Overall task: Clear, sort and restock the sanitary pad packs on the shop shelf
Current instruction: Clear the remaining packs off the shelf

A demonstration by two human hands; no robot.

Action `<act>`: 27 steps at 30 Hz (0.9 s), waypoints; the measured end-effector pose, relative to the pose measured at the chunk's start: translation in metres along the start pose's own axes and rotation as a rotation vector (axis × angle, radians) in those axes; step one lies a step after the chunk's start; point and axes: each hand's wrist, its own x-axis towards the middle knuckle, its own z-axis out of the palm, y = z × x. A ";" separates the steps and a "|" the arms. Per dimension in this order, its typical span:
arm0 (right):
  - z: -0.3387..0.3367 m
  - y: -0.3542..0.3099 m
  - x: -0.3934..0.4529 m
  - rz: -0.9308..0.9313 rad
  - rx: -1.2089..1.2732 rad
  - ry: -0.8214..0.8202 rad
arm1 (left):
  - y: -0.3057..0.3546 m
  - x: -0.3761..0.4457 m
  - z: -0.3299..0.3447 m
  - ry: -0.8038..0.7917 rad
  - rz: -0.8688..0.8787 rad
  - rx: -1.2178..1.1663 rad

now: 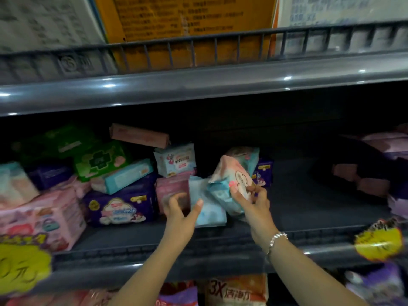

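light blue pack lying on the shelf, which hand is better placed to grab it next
Left. The left hand is open, holds nothing and hovers right at the light blue pack; the right hand already grips a pink and blue pack.

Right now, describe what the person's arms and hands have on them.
Both forearms are bare, with no sleeves or gloves in view. A beaded silver bracelet circles the right wrist. The left hand and right hand show no rings, though the frame is blurred.
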 end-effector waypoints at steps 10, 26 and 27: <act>-0.008 -0.005 0.022 0.152 0.208 -0.018 | -0.004 0.035 0.005 -0.239 -0.279 -0.347; 0.016 -0.056 -0.094 0.183 0.553 -0.143 | 0.016 -0.083 -0.077 -0.341 -0.305 -0.932; 0.018 -0.053 -0.106 0.183 0.533 -0.155 | 0.011 -0.095 -0.078 -0.355 -0.328 -0.969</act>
